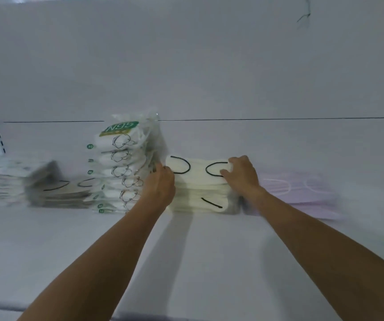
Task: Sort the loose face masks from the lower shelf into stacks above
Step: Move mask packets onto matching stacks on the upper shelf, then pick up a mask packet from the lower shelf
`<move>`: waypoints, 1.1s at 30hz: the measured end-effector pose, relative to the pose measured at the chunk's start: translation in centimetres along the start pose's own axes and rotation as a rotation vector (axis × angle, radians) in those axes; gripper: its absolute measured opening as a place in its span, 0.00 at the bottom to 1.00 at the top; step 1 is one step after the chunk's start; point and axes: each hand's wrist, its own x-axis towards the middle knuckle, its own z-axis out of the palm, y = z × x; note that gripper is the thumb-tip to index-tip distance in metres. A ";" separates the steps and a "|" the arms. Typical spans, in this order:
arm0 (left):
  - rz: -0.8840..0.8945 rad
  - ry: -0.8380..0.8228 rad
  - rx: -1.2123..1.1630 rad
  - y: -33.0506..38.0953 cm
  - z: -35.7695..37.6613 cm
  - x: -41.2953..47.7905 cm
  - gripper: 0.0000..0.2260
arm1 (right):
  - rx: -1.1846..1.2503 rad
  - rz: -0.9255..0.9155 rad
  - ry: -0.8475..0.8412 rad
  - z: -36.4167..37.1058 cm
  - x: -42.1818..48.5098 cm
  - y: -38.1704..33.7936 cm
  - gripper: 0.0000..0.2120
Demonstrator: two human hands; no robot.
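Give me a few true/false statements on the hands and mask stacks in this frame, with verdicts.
1. The left hand and right hand are at opposite ends of the cream mask stack. True.
2. The N95 pack stack stands taller than the cream mask stack. True.
3. The N95 pack stack is to the right of the cream mask stack. False: it stands on its left, by the left hand.
4. The lilac masks lie right of the cream mask stack. True.
5. The right hand grips the lilac masks. False: its fingers curl on the top of the cream mask stack.
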 end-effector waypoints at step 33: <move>0.075 0.133 -0.097 3.3 -3.0 -16.3 0.17 | -0.395 -0.200 0.025 -5.5 -15.9 1.3 0.18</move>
